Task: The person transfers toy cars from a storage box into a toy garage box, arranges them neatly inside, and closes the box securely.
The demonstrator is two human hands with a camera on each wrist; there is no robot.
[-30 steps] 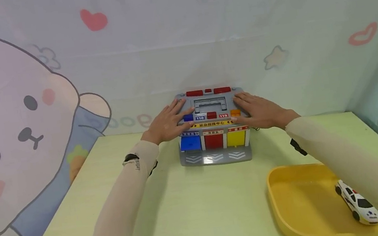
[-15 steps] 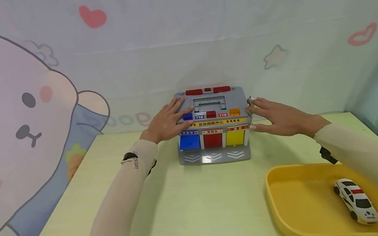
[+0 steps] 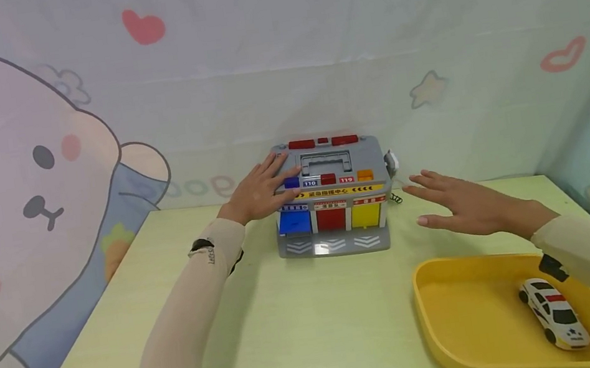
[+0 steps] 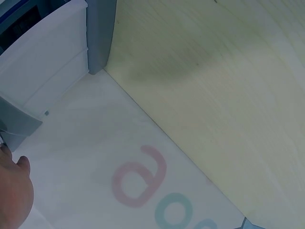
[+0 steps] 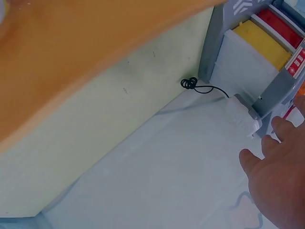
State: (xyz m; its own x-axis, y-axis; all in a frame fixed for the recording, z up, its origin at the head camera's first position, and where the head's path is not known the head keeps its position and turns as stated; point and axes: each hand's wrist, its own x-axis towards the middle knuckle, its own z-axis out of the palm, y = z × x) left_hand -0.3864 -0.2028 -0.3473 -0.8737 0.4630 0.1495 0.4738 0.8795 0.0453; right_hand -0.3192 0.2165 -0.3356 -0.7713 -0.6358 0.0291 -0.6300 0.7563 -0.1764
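Two hands, now well apart. Right hand lay on the roof of the toy emergency command centre 1.0 s ago, was at its right edge 0.5 s ago, and is now off it, to the side. Fingers extended, nothing in them; height above the surface cannot be told. Left hand unchanged: spread flat on the left part of the roof, thumb by the front edge, not clamped on anything.

Command centre: upright at the far side of the surface, close to the printed backdrop; no clear shift noted. Blue door tilted outward; red door and yellow door down.

Newly uncovered by the withdrawal: white handset on the right side wall, coiled black cord below it.

White toy police car lies in the yellow tray, near right, untouched; the sleeve no longer overlaps it.

Judgement: only the left hand now steadies the command centre; the right is free, with both tray and handset nearby.
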